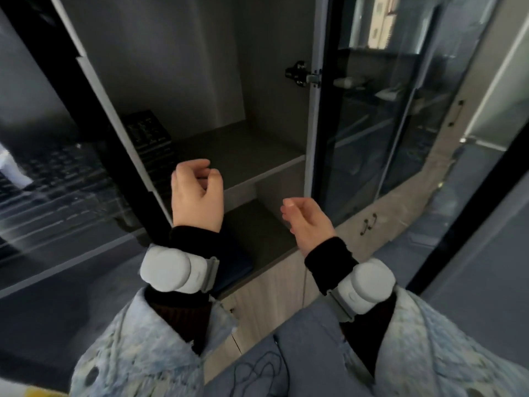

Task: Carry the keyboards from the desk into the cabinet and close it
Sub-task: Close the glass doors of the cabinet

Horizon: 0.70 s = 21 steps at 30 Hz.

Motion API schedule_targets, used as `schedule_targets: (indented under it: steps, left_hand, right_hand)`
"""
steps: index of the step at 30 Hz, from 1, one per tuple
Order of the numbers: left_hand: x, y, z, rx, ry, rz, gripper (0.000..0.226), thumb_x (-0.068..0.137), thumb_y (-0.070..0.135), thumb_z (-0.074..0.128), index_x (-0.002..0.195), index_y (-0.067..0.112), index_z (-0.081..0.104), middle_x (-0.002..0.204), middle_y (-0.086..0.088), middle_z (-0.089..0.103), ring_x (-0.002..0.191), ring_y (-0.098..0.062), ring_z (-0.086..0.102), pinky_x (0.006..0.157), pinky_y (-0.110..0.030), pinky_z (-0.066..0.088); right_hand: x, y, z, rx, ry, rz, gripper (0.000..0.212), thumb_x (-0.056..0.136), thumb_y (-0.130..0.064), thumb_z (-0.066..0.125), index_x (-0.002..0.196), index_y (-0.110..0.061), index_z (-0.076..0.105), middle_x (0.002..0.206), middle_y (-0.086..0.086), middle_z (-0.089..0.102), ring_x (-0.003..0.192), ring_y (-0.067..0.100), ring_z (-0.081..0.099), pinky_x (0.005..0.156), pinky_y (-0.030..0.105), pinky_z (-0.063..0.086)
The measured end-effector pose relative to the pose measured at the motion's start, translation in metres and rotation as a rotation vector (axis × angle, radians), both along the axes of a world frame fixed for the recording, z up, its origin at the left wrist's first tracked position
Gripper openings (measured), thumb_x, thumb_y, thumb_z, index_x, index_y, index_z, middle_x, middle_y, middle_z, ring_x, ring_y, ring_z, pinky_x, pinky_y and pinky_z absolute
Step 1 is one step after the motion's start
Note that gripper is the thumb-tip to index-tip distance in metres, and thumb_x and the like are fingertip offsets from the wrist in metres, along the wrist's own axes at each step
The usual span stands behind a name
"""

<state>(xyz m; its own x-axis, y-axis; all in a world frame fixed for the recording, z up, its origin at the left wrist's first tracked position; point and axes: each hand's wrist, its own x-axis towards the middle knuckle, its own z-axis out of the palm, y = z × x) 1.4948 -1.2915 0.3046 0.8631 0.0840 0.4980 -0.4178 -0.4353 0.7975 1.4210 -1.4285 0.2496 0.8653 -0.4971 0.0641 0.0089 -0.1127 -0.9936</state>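
Note:
A grey cabinet (269, 170) stands in front of me with both glass doors swung out. Black keyboards (148, 138) lie stacked on its shelf at the left, partly hidden behind the left glass door (94, 90); more of the stack shows through the glass. My left hand (197, 196) hovers in front of the shelf edge, fingers curled, holding nothing. My right hand (307, 222) is lower and to the right, fingers loosely curled, also empty, just left of the right glass door (369, 110).
A lower shelf (257, 236) lies below the first one, with a dark flat item under my left wrist. Wooden lower doors with small handles (367, 224) sit beneath. White bands wrap both wrists. A door hinge (300, 74) sticks out on the right wall.

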Motion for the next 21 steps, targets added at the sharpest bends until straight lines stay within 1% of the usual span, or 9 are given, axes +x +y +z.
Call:
schedule_targets:
  steps: [3,5,8,11,14,16,17,19,21]
  left_hand:
    - [-0.019,-0.035,-0.024,0.030,0.108,-0.123,0.024,0.090,0.016,0.052,0.111,0.006,0.058,0.105,-0.008,0.061,0.081,-0.004,0.054,0.073,-0.007,0.032]
    - [-0.046,-0.066,-0.042,0.060,0.167,-0.194,0.022,0.090,0.016,0.053,0.109,0.006,0.059,0.100,-0.003,0.059,0.087,-0.010,0.053,0.071,-0.006,0.030]
    - [-0.069,-0.095,-0.056,0.098,0.201,-0.296,0.021,0.090,0.016,0.053,0.107,0.005,0.060,0.103,-0.009,0.063,0.090,-0.015,0.057,0.075,-0.011,0.034]
    - [-0.092,-0.126,-0.063,0.134,0.234,-0.351,0.023,0.090,0.019,0.052,0.108,0.005,0.059,0.109,-0.013,0.065,0.102,-0.023,0.060,0.082,-0.018,0.039]
    - [-0.120,-0.166,-0.070,0.149,0.247,-0.382,0.022,0.091,0.020,0.051,0.108,0.007,0.057,0.104,-0.009,0.064,0.097,-0.019,0.060,0.076,-0.014,0.037]
    - [-0.139,-0.194,-0.069,0.142,0.265,-0.399,0.022,0.091,0.021,0.051,0.108,0.007,0.057,0.103,-0.009,0.064,0.091,-0.016,0.058,0.076,-0.016,0.039]
    - [-0.148,-0.208,-0.069,0.147,0.271,-0.404,0.022,0.091,0.021,0.051,0.109,0.008,0.057,0.103,-0.007,0.063,0.090,-0.014,0.056,0.075,-0.016,0.040]
    - [-0.166,-0.236,-0.069,0.171,0.270,-0.435,0.022,0.091,0.021,0.051,0.109,0.010,0.057,0.101,-0.002,0.061,0.088,-0.012,0.055,0.073,-0.012,0.041]
    - [-0.180,-0.259,-0.069,0.184,0.247,-0.452,0.018,0.090,0.021,0.051,0.106,0.014,0.056,0.101,0.002,0.060,0.086,-0.007,0.055,0.067,0.001,0.038]
  right_hand:
    - [-0.030,-0.021,-0.010,-0.044,0.011,-0.062,0.008,0.093,-0.032,0.049,0.095,-0.025,0.054,0.085,-0.018,0.055,0.079,-0.007,0.052,0.069,-0.001,0.041]
    - [-0.056,-0.045,-0.020,-0.068,0.035,-0.115,0.020,0.093,-0.029,0.050,0.107,-0.016,0.057,0.084,-0.019,0.053,0.075,-0.009,0.049,0.061,-0.006,0.038]
    - [-0.073,-0.065,-0.017,-0.060,0.017,-0.185,0.027,0.093,-0.022,0.050,0.116,-0.008,0.056,0.086,-0.014,0.054,0.074,-0.007,0.049,0.064,0.002,0.041]
    - [-0.094,-0.089,-0.011,-0.062,-0.017,-0.241,0.029,0.092,-0.021,0.050,0.118,-0.010,0.055,0.098,-0.007,0.057,0.077,-0.006,0.050,0.071,0.009,0.043]
    - [-0.125,-0.123,-0.012,-0.106,-0.047,-0.303,0.028,0.091,-0.018,0.051,0.118,-0.010,0.055,0.108,-0.002,0.058,0.090,0.000,0.053,0.074,0.003,0.041]
    - [-0.143,-0.148,-0.013,-0.140,-0.054,-0.351,0.029,0.089,-0.017,0.052,0.118,-0.011,0.054,0.117,0.003,0.058,0.102,0.007,0.053,0.081,0.007,0.039]
    - [-0.151,-0.160,-0.014,-0.154,-0.056,-0.379,0.029,0.088,-0.016,0.052,0.117,-0.012,0.054,0.118,0.005,0.057,0.103,0.009,0.053,0.080,0.006,0.038]
    - [-0.168,-0.187,-0.012,-0.159,-0.082,-0.437,0.028,0.086,-0.013,0.053,0.115,-0.010,0.054,0.114,0.008,0.056,0.099,0.011,0.053,0.076,0.004,0.039]
    - [-0.181,-0.211,-0.012,-0.164,-0.119,-0.489,0.027,0.084,-0.010,0.054,0.111,-0.006,0.054,0.106,0.008,0.053,0.097,0.018,0.055,0.084,0.019,0.046]
